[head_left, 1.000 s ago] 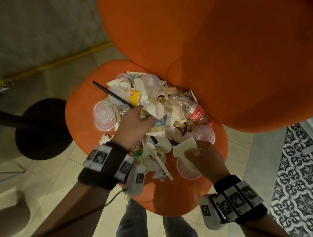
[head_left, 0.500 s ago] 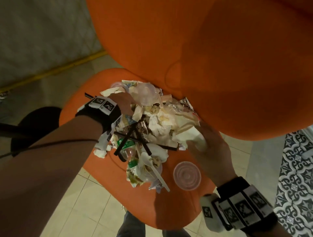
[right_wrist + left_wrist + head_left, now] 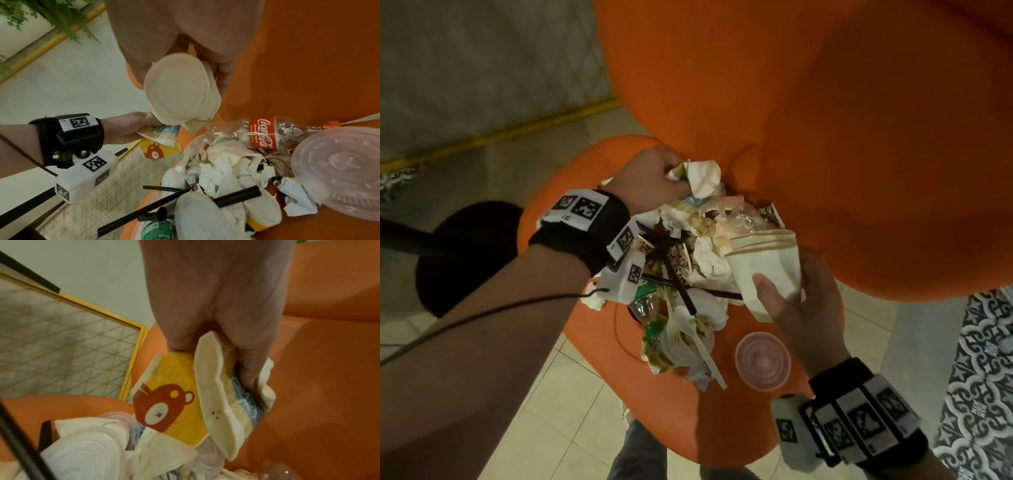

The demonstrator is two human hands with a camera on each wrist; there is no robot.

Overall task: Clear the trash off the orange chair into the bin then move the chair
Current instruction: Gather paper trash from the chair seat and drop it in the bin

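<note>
Trash (image 3: 688, 270) is heaped on the seat (image 3: 722, 428) of the orange chair, close to its backrest (image 3: 842, 137): crumpled napkins, black straws (image 3: 678, 284), a white plastic spoon (image 3: 698, 335), a Coca-Cola bottle (image 3: 261, 133). At the far end of the heap my left hand (image 3: 674, 180) grips a bunch of crushed paper cups (image 3: 703, 178), one yellow with a bear print (image 3: 172, 395). On the heap's right side my right hand (image 3: 787, 284) holds a squashed cream paper cup (image 3: 763, 263), whose base shows in the right wrist view (image 3: 179, 87). No bin is in view.
A clear plastic lid (image 3: 762, 359) lies alone on the seat's front right. A black round base with a pole (image 3: 465, 257) stands on the tiled floor to the left. A gold lattice screen (image 3: 482, 68) lines the far left; patterned tiles (image 3: 989, 359) lie to the right.
My left hand went from the pile's left side to its far end and closed on crushed cups. My right hand took hold of the cream cup and raised it slightly.
</note>
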